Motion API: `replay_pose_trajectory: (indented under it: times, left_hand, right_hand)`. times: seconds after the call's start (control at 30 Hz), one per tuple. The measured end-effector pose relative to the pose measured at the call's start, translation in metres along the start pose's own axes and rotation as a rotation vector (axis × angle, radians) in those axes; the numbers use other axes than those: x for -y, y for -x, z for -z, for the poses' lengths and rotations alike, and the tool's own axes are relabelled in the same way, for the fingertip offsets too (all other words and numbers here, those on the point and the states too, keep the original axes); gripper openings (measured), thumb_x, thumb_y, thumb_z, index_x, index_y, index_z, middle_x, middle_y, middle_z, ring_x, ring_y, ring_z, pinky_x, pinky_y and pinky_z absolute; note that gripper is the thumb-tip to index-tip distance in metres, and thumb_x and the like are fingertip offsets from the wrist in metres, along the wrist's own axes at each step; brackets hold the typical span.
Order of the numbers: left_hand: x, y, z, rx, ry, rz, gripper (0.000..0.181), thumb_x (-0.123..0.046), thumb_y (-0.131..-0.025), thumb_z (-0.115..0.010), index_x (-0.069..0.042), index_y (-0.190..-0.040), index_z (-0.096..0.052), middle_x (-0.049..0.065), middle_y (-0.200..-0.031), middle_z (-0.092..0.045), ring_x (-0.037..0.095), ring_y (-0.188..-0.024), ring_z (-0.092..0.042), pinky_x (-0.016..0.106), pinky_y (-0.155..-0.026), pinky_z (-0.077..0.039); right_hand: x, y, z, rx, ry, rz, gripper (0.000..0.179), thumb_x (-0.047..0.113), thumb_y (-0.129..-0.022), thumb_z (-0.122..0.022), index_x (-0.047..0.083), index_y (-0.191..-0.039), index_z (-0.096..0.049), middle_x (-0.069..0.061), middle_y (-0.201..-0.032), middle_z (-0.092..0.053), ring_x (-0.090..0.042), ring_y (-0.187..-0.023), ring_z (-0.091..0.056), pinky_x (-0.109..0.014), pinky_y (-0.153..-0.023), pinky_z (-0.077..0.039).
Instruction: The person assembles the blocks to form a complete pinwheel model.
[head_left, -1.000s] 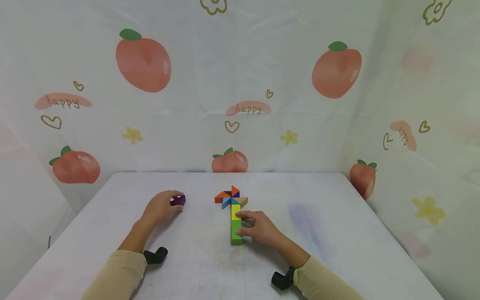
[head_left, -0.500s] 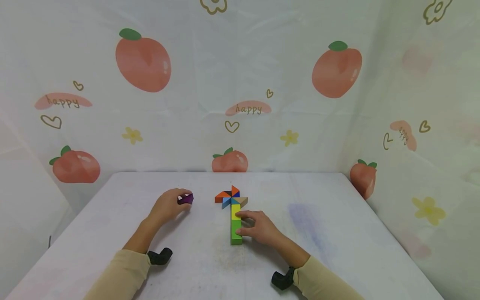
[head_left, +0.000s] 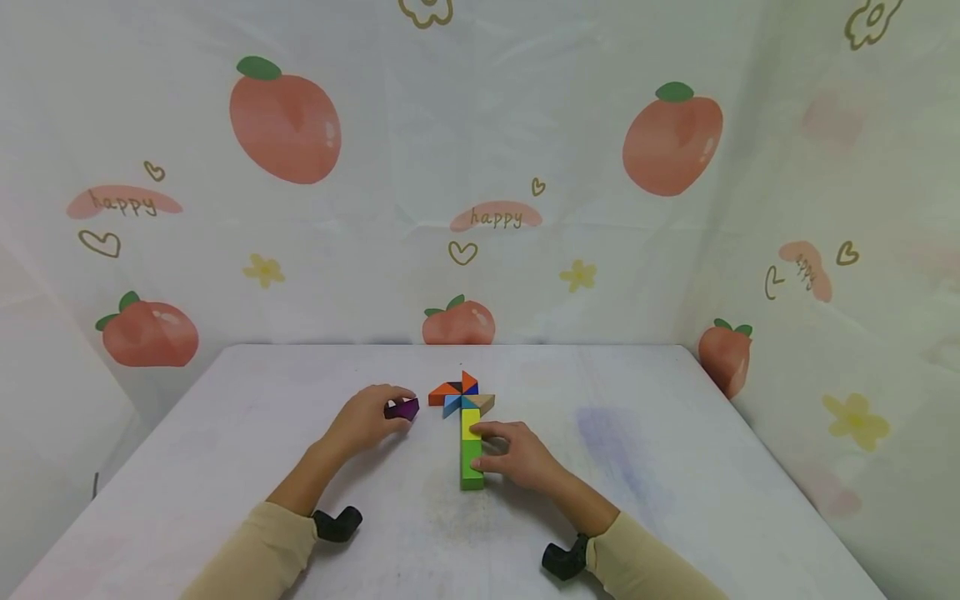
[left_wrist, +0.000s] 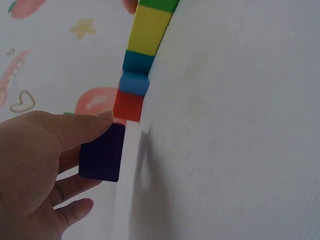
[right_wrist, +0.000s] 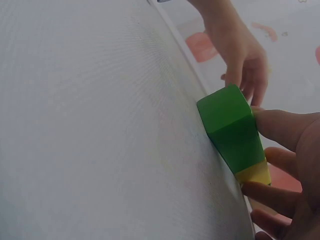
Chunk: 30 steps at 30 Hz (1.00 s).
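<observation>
A purple block [head_left: 405, 409] [left_wrist: 102, 152] is pinched between the thumb and fingers of my left hand [head_left: 365, 419], left of a pinwheel of triangular blocks [head_left: 452, 400] in orange, blue, tan and a dark colour. Below the pinwheel, a yellow block [head_left: 470, 423] and a green block [head_left: 471, 467] lie end to end as a stem. My right hand [head_left: 525, 454] rests at the stem's right side, its thumb touching the green block and its index finger the yellow one. In the right wrist view, the green block [right_wrist: 230, 122] stands in front of the yellow block [right_wrist: 253, 172].
A white table [head_left: 637, 517] bears all the blocks, with faint purple smudges to the right. Behind it hangs a pale cloth [head_left: 390, 150] printed with peaches. Black wrist mounts [head_left: 337, 525] sit at both sleeves.
My left hand has moved to the right with the purple block, closer to the pinwheel, dipping slightly toward me at the end. My right hand and the stem blocks have stayed in place.
</observation>
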<state>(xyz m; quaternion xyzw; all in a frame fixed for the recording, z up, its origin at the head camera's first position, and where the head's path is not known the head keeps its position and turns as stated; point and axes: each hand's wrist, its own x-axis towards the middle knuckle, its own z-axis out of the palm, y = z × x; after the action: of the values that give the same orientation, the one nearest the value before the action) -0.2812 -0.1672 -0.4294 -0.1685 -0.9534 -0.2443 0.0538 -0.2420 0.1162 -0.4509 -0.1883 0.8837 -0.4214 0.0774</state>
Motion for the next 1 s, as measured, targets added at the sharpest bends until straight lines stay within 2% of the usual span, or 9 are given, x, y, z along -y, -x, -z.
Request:
replay_pose_trajectory:
  times: [0.27,0.57,0.83,1.0]
  left_hand:
    - [-0.015,-0.001,-0.005,0.028,-0.028,-0.030,0.044,-0.020,-0.081,-0.081,-0.019,-0.122,-0.068,0.003,-0.114,-0.065,0.023,-0.103,-0.056,0.043,-0.084,-0.053]
    - [-0.016,-0.004,-0.012,0.080,-0.042,-0.036,0.044,-0.020,-0.080,-0.081,-0.021,-0.122,-0.068,-0.003,-0.104,-0.065,0.017,-0.096,-0.056,0.038,-0.085,-0.052]
    - [-0.015,-0.004,-0.002,0.159,0.041,-0.024,0.035,-0.019,-0.085,-0.076,-0.020,-0.119,-0.070,-0.007,-0.090,-0.061,0.015,-0.081,-0.053,0.029,-0.067,-0.049]
    - [-0.015,-0.001,0.005,0.197,0.082,-0.015,0.026,-0.019,-0.087,-0.074,-0.019,-0.113,-0.074,-0.007,-0.083,-0.060,0.015,-0.076,-0.052,0.029,-0.062,-0.047]
  right_hand:
    - [-0.001,-0.001,-0.001,-0.008,0.011,-0.020,0.052,0.035,-0.083,-0.078,0.023,-0.131,-0.062,-0.001,-0.133,-0.056,-0.029,-0.125,-0.043,-0.054,-0.099,-0.040]
    - [-0.001,-0.001,0.000,-0.006,-0.003,-0.015,0.052,0.035,-0.083,-0.078,0.023,-0.131,-0.062,-0.001,-0.134,-0.056,-0.029,-0.126,-0.043,-0.055,-0.099,-0.040]
    - [0.002,0.000,0.001,-0.008,-0.007,-0.029,0.052,0.035,-0.082,-0.078,0.024,-0.131,-0.063,-0.001,-0.134,-0.055,-0.029,-0.125,-0.043,-0.055,-0.099,-0.040]
    - [0.002,0.001,0.001,-0.006,-0.007,-0.024,0.051,0.034,-0.083,-0.078,0.023,-0.130,-0.063,-0.002,-0.134,-0.056,-0.030,-0.126,-0.042,-0.056,-0.100,-0.039]
